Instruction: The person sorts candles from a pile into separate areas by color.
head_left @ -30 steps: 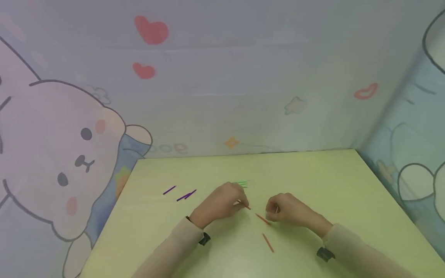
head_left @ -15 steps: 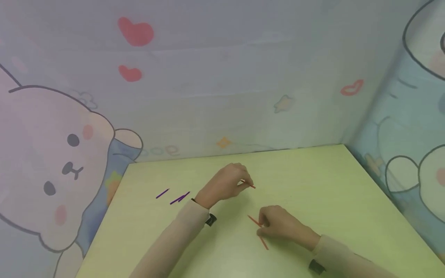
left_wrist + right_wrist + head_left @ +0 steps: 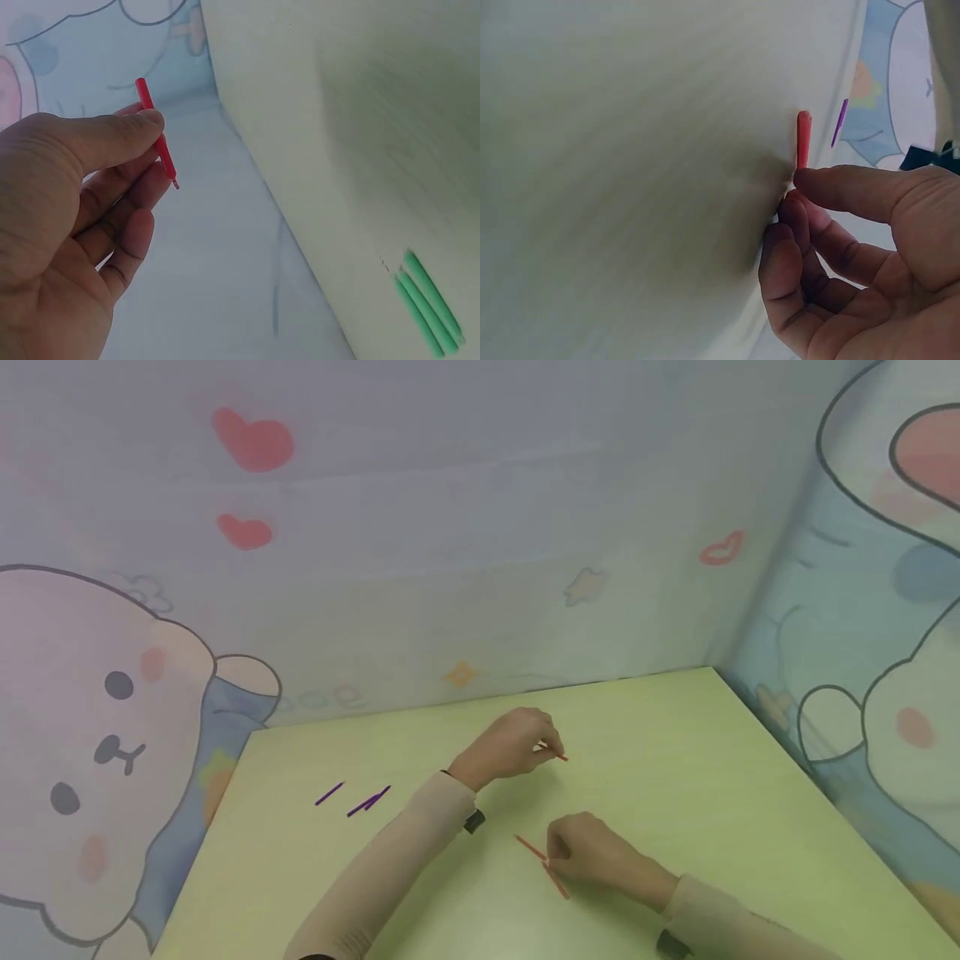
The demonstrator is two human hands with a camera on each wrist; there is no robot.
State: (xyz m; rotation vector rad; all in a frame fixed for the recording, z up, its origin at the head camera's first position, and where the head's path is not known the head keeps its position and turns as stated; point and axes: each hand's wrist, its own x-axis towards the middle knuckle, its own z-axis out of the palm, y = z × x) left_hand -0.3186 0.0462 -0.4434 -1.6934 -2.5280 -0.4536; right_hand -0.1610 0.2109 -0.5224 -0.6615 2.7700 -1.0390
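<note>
My left hand pinches a thin red candle between thumb and fingers, raised over the far part of the table. Its wick end points down in the left wrist view. Three green candles lie side by side on the table there; in the head view the left hand and arm hide them. Lower down, my right hand pinches one end of another red candle at the tabletop; its rounded end shows beyond the thumb in the right wrist view. A further red candle lies against those fingertips.
Several purple candles lie at the table's left, two of them overlapping. The pale yellow-green table meets a cartoon-printed wall at its back edge. Another printed wall stands on the right.
My left hand has carried its red candle away from me, toward the back of the table. The right hand has come nearer me to the lower red candle, which has shifted slightly. The head view has turned right.
</note>
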